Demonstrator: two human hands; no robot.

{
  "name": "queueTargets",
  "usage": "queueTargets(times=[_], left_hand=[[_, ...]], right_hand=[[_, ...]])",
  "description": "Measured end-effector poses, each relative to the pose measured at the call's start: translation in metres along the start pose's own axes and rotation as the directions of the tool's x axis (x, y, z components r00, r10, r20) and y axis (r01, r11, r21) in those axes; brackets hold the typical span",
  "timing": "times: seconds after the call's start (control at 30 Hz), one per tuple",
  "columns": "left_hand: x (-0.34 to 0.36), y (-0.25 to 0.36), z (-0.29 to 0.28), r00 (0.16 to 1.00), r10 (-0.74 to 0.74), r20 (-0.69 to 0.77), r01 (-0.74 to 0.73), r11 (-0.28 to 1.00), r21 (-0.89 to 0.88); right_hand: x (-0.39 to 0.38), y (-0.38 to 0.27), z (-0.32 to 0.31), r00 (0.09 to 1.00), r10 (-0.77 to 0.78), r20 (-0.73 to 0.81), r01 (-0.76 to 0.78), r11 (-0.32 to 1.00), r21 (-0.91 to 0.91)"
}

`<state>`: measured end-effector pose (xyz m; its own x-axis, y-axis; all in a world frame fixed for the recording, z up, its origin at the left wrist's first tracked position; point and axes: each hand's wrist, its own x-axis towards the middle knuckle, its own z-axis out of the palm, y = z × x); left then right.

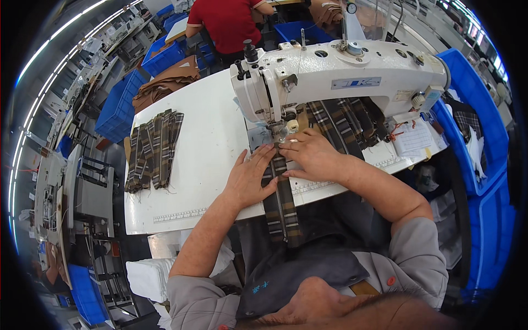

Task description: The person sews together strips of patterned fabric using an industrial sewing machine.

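Note:
A long plaid fabric strip (281, 214) with a zipper down its length runs from under the needle area of the white sewing machine (341, 71) over the table's front edge. My left hand (250, 176) lies on its left side, fingers stretched toward the presser foot (275, 132), thumb apart. My right hand (313, 157) rests on its right side, fingers slightly bent and apart, fingertips beside the foot. More plaid strips (151, 151) lie piled at the table's left, and another pile (363, 124) sits under the machine arm.
Blue bins (481, 231) flank the white table (203, 115) at right, with another (113, 107) at back left. Brown fabric (165, 85) is stacked behind. Papers (412, 140) lie at the table's right. A co-worker in red (223, 25) sits ahead. White cloths (146, 275) are stacked below left.

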<state>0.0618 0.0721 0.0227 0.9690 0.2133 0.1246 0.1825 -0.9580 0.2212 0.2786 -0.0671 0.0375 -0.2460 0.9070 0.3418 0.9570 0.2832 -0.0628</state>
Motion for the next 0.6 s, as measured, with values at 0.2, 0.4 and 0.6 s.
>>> queueTargets(times=[0.2, 0.4, 0.6], left_hand=[[0.015, -0.008, -0.004, 0.993, -0.115, -0.006, 0.115, 0.989, 0.092], [0.023, -0.013, -0.003, 0.994, -0.086, -0.070, 0.092, 0.991, 0.097], [0.024, -0.015, 0.002, 0.987, -0.093, -0.132, 0.099, 0.994, 0.041]], right_hand=[[0.012, 0.018, 0.010, 1.000, 0.019, -0.015, -0.018, 0.998, 0.064], [0.015, 0.021, 0.007, 0.994, 0.103, 0.032, -0.106, 0.988, 0.109], [0.012, 0.024, 0.016, 0.996, 0.084, -0.009, -0.083, 0.992, 0.093]])
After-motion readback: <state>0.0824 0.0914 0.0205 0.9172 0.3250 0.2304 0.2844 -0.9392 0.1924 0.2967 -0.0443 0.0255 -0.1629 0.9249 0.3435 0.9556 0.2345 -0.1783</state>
